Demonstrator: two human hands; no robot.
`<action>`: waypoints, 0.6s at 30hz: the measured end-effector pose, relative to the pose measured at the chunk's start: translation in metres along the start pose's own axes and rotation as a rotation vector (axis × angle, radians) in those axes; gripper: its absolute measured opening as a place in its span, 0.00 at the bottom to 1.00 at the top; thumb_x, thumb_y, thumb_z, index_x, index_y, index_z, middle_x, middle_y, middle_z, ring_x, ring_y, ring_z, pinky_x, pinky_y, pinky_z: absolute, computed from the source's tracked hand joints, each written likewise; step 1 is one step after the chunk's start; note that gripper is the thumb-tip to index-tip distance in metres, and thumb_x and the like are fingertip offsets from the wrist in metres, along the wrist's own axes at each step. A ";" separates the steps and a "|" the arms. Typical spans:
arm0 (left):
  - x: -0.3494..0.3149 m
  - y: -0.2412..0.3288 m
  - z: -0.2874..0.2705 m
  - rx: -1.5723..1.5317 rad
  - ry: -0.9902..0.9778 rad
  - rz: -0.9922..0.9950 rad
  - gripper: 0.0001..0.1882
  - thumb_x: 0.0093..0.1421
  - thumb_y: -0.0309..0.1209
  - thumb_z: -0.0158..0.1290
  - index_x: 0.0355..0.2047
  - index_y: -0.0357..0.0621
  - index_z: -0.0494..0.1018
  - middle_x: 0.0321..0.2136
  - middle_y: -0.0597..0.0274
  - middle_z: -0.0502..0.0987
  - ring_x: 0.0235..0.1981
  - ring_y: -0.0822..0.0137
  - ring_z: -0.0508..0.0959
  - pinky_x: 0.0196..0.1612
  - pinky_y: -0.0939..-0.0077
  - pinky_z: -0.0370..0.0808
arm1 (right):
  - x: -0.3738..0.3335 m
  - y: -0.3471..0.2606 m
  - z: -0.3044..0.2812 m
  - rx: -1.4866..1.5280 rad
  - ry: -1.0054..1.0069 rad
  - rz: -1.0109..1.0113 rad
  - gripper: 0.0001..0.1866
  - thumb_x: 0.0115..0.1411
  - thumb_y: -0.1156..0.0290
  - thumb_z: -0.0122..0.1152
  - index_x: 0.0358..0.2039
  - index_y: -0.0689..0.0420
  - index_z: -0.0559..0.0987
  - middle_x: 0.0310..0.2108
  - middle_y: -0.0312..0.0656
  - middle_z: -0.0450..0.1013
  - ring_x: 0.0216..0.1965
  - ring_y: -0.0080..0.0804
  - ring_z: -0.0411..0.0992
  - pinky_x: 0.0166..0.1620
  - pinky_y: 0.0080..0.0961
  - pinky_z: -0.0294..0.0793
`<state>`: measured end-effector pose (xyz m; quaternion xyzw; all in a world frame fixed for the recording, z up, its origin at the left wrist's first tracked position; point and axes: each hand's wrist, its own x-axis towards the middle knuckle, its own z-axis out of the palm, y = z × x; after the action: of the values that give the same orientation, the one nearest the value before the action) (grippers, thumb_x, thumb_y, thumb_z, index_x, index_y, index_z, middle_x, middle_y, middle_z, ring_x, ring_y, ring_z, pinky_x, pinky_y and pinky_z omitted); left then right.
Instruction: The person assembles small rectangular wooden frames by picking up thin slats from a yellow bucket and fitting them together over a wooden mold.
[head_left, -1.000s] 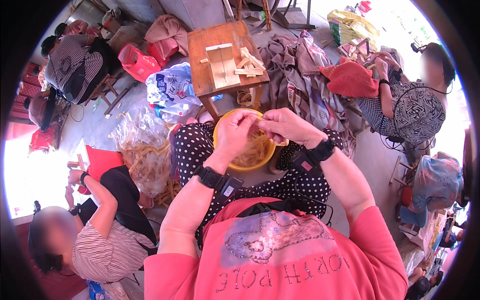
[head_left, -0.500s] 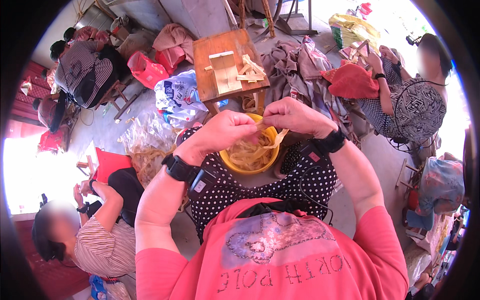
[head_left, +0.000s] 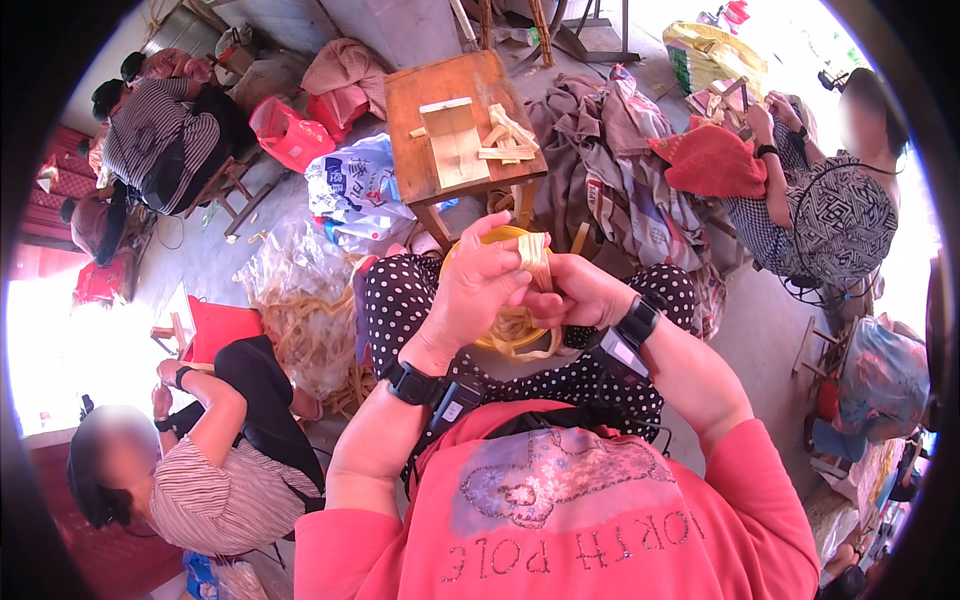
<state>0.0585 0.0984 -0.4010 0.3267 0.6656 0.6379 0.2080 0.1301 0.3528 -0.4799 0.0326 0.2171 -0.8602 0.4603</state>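
Just above a yellow basin (head_left: 470,243) between my knees, my two hands meet at a bundle of pale yellow flat strip (head_left: 534,258), wound in layers. My left hand (head_left: 472,285) pinches its left side, with one finger raised. Curled under and around the right side is my right hand (head_left: 588,290), its fingers partly hidden. More of the soft, yellowish strips (head_left: 520,328) lie in the basin, and one loop hangs near its front rim. I cannot make out what exactly the strip is made of.
A wooden stool (head_left: 405,100) beyond the basin bears a pale wooden board piece (head_left: 453,140) and several folded strip bundles (head_left: 508,138). Plastic bags (head_left: 355,190) and strips in clear plastic (head_left: 310,330) lie left, brown cloth (head_left: 580,150) right. Seated people are on both sides.
My hands have come down and closer to me. The strip stretched between them before is now a layered bundle. My left hand's fingers have opened somewhat, and the view has shifted slightly.
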 end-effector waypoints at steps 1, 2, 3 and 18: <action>-0.002 -0.003 0.001 0.174 0.034 0.044 0.13 0.76 0.25 0.72 0.57 0.45 0.97 0.67 0.67 0.95 0.88 0.50 0.70 0.91 0.47 0.59 | 0.007 0.001 0.001 0.087 -0.018 -0.057 0.18 0.95 0.53 0.56 0.59 0.51 0.88 0.31 0.30 0.80 0.22 0.21 0.67 0.28 0.24 0.62; -0.002 -0.006 0.002 0.256 0.047 0.073 0.12 0.77 0.26 0.72 0.56 0.47 0.97 0.69 0.67 0.94 0.89 0.45 0.68 0.91 0.43 0.57 | 0.011 0.002 0.003 0.117 0.044 -0.093 0.17 0.95 0.54 0.56 0.59 0.50 0.88 0.31 0.30 0.80 0.23 0.21 0.67 0.28 0.24 0.62; -0.004 -0.008 0.001 0.345 0.069 0.098 0.11 0.77 0.28 0.71 0.55 0.49 0.97 0.71 0.67 0.94 0.90 0.41 0.66 0.91 0.38 0.55 | 0.019 0.002 0.012 0.143 0.098 -0.126 0.16 0.95 0.54 0.56 0.58 0.50 0.88 0.32 0.29 0.80 0.23 0.21 0.67 0.28 0.24 0.62; 0.009 -0.053 0.018 0.247 0.490 -0.020 0.19 0.88 0.17 0.57 0.71 0.36 0.90 0.56 0.55 0.96 0.53 0.70 0.92 0.61 0.73 0.85 | 0.046 -0.006 0.055 -0.159 0.748 -0.844 0.10 0.93 0.68 0.69 0.64 0.57 0.91 0.52 0.29 0.88 0.47 0.14 0.82 0.50 0.19 0.84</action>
<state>0.0556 0.1192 -0.4538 0.1787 0.7720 0.6099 0.0056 0.1063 0.2977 -0.4395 0.2106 0.4236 -0.8805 -0.0304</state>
